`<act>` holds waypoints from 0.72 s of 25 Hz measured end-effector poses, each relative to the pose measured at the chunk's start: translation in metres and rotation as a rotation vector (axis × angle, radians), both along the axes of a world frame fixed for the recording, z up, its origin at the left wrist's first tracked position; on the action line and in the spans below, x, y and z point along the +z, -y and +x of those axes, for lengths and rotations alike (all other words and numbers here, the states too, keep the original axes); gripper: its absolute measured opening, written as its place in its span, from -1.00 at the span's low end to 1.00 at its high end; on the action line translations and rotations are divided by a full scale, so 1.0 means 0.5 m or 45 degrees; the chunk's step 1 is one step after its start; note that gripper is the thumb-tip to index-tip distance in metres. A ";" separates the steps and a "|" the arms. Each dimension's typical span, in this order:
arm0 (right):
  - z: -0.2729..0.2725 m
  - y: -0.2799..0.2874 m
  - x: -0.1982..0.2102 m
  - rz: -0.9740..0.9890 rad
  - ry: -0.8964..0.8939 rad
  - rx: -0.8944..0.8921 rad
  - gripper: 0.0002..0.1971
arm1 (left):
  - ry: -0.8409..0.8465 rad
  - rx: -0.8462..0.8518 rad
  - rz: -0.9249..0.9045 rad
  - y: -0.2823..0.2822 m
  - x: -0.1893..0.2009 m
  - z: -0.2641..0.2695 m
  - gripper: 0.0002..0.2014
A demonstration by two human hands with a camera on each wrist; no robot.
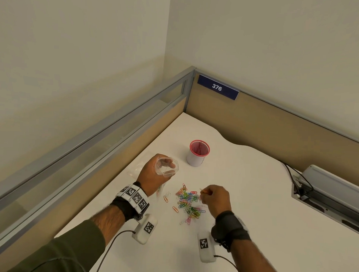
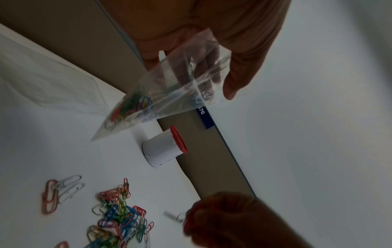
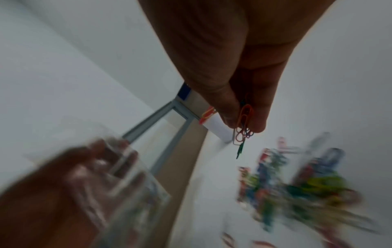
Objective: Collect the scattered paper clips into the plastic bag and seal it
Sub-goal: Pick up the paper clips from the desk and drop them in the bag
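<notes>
From the head camera, my left hand (image 1: 155, 171) holds the plastic bag (image 1: 167, 167) up off the table (image 1: 264, 199), fingers curled round its mouth to keep it spread into a ring. My right hand (image 1: 215, 199) sits at about 4 o'clock from the bag, pinching a small bunch of clips above the pile of paper clips (image 1: 188, 203). A few strays (image 1: 166, 197) lie at 9 o'clock from the pile, and a red-rimmed cup (image 1: 198, 153) stands at 12 o'clock from it.

From the left wrist, the bag (image 2: 169, 94) hangs tilted from my fingers (image 2: 239, 72), with some coloured clips (image 2: 131, 107) already gathered in its lower corner. The pile (image 2: 118, 216) lies below at 6 o'clock.

From the right wrist, thumb and fingertips (image 3: 230, 115) pinch several clips (image 3: 244, 129), orange, green and purple among them; the rest is blurred.

I judge I am mid-collection: 1 handful lifted, most of the pile left. Next, the bunch must travel toward 10 o'clock, over the open mouth, and be let go cleanly; dangling clips could snag the rim. Sealing is far off.
</notes>
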State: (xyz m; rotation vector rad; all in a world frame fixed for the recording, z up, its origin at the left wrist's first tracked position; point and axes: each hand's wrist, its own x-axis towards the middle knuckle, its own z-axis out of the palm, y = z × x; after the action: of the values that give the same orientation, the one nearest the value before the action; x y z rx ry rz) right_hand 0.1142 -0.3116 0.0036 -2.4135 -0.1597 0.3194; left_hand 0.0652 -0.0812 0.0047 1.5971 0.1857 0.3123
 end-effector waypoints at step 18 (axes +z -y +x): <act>-0.008 -0.190 0.238 -0.037 0.349 0.516 -0.85 | -0.044 -0.078 0.177 0.030 -0.011 0.036 -0.64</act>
State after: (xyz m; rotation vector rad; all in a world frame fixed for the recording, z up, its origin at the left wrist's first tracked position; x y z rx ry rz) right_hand 0.1103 -0.2165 0.1227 -2.4327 -0.7766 0.1684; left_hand 0.0832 -0.0963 -0.0008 1.7430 0.1440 0.2545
